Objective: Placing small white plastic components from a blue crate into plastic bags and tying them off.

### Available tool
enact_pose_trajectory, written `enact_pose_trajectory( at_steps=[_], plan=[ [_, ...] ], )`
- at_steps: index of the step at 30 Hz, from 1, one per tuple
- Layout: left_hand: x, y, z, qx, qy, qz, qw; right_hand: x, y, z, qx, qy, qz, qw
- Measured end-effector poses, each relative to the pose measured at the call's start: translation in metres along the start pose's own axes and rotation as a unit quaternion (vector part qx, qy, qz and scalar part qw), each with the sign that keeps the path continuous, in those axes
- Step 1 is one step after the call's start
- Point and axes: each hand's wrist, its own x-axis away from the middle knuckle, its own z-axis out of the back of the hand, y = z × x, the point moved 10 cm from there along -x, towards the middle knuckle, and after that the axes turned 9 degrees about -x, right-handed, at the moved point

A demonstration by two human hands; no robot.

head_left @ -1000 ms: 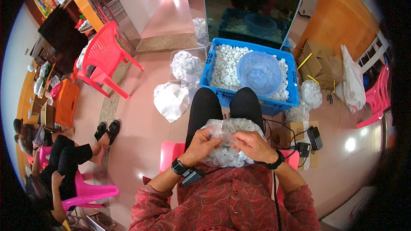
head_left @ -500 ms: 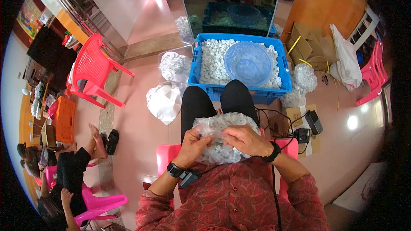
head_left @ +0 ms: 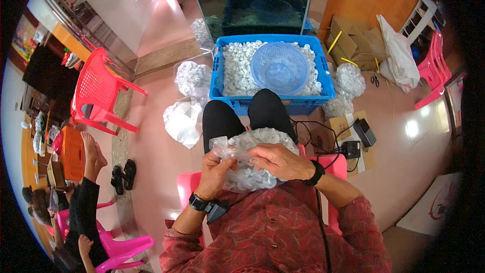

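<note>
On my lap rests a clear plastic bag [head_left: 270, 137] bulging with small white ring-like pieces. My left hand [head_left: 214, 173] is closed on the gathered top of the bag at its left side. Just to the right, my right hand [head_left: 283, 162] pinches the bag's film near the same gathered part, fingers bent together. Beyond my knees stands a blue crate [head_left: 298, 106] full of loose white pieces [head_left: 236, 65]. A round light-blue plastic basket [head_left: 256, 65] sits on top of them.
More filled bags [head_left: 192, 78] lie left of the crate, with others [head_left: 349, 80] at its right. A black power adapter [head_left: 350, 149] with cables sits on the floor at right. A red chair [head_left: 96, 86] and a seated person [head_left: 83, 207] are at left.
The whole view has shifted slightly. My right hand has closed in on the bag's gathered top, while my left keeps its grip. At left, the other person's feet have lifted.
</note>
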Motion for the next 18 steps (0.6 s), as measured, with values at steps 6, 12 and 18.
enact_pose_trajectory(
  at_steps=[6, 12, 18],
  plan=[
    [-0.001, -0.001, 0.0, -0.011, 0.017, 0.012, 1.0, 0.0, 0.01, 0.0, -0.024, -0.003, -0.047, 0.999],
    [0.0, -0.001, 0.002, -0.016, 0.006, -0.007, 1.0, 0.002, 0.008, -0.002, 0.017, 0.011, 0.016, 1.0],
    [0.002, 0.009, -0.007, -0.025, 0.007, -0.001, 1.0, 0.007, 0.025, 0.012, -0.085, 0.085, -0.129, 0.984]
  ],
)
